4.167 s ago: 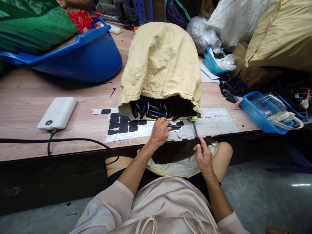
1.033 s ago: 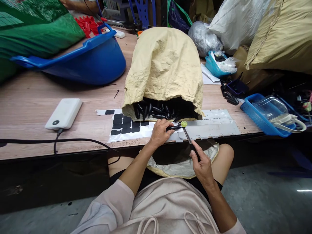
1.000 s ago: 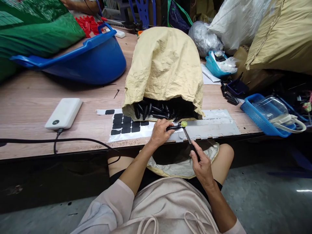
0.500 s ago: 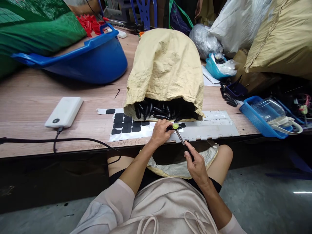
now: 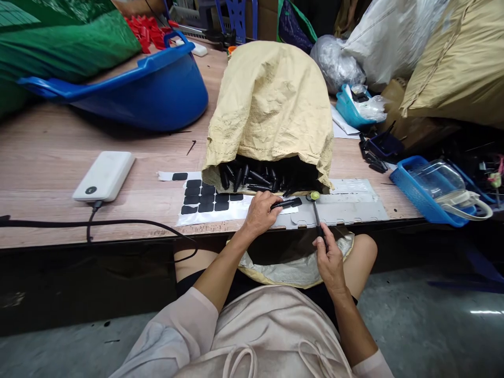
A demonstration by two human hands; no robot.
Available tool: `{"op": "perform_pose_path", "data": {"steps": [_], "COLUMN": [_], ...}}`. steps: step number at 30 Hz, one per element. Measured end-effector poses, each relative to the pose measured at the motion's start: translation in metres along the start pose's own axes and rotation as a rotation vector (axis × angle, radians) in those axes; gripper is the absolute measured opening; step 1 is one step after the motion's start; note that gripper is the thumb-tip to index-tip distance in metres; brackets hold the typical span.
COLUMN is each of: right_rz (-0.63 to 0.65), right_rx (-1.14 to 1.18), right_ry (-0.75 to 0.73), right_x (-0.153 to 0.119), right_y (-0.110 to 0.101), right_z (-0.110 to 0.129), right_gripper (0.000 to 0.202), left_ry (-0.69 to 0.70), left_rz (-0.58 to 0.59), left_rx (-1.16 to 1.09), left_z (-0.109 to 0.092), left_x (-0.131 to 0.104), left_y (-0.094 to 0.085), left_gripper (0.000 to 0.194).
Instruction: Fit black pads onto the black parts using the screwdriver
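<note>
My left hand (image 5: 260, 214) is closed on a slim black plastic piece (image 5: 287, 203), its far end pointing right over a grey board (image 5: 346, 202). My right hand (image 5: 329, 260) grips the dark handle of a small hammer (image 5: 316, 212) with a metal shaft and a yellow-green head. The hammer head is off to the right of the black piece, apart from it. Just beyond my hands, a tan sack (image 5: 271, 100) lies with its mouth facing me, holding several black pieces (image 5: 258, 177). A white sheet with black rounded squares (image 5: 206, 198) lies left of my left hand.
A white power bank (image 5: 104, 176) with a cable lies on the left. Behind it stands a blue basin (image 5: 157, 94). On the right are a blue basket (image 5: 421, 197) and a turquoise basket (image 5: 350, 107). An open bag (image 5: 291, 273) rests between my knees below the table edge.
The hammer has swung right, away from the black piece, and my right hand has shifted right with it. My left hand keeps its hold in nearly the same place.
</note>
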State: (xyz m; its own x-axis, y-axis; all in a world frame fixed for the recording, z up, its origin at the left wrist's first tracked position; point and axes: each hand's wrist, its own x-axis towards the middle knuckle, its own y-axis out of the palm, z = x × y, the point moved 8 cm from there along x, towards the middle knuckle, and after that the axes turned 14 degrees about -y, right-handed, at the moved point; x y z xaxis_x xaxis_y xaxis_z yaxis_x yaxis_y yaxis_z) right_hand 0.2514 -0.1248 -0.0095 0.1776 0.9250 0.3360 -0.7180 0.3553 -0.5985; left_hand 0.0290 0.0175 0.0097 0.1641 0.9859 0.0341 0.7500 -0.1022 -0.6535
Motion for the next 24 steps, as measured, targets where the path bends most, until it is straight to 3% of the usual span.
{"op": "perform_pose_path", "data": {"steps": [13,20,24], "right_rz": [0.019,-0.004,-0.004], "right_rx": [0.056,0.047,0.044], "right_ry": [0.035,-0.004,-0.001], "right_x": [-0.002,-0.001,-0.001], "right_y": [0.007,0.007,0.008], "right_z": [-0.008,-0.005,-0.005], "right_gripper": [0.054,0.051,0.052], "left_ry": [0.043,0.348,0.369], "left_rz": [0.011,0.252,0.241], "left_rx": [0.081,0.130,0.267], "left_z": [-0.004,-0.028,-0.029], "left_x": [-0.004,-0.051,-0.072], "left_y": [-0.001,0.008,0.016], "left_gripper": [0.026,0.015,0.013]}}
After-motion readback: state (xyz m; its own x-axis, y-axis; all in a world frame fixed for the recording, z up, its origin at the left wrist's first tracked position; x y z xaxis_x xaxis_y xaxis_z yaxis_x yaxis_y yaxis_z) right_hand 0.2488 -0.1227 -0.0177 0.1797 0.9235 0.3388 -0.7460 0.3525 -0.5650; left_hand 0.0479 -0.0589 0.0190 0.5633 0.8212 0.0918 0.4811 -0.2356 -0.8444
